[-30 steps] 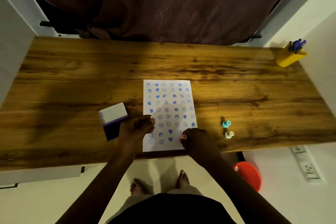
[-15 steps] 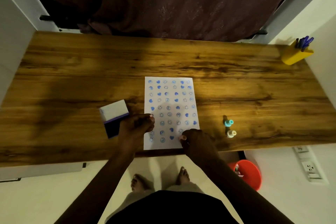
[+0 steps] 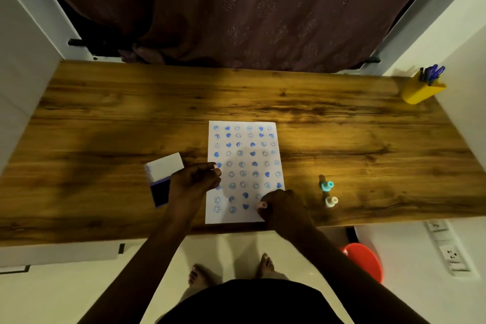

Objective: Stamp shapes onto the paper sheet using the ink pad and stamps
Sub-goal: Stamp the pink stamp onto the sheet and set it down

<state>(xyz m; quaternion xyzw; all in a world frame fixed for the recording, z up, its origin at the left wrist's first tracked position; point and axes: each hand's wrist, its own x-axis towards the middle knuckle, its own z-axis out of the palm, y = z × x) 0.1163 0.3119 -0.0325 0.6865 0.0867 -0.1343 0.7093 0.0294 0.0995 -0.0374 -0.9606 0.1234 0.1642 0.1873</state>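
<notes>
Wooden desk [image 3: 342, 139], dim light: right hand [image 3: 278, 205] fisted on a stamp I can't see, low on the paper sheet [image 3: 244, 171], same spot as before. Left hand [image 3: 194, 181] curled, pinning the sheet's left edge; ink pad [image 3: 163, 179] just beyond.

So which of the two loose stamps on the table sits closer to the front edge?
The cream stamp; the teal stamp stands just behind it, farther from the table edge.
</notes>
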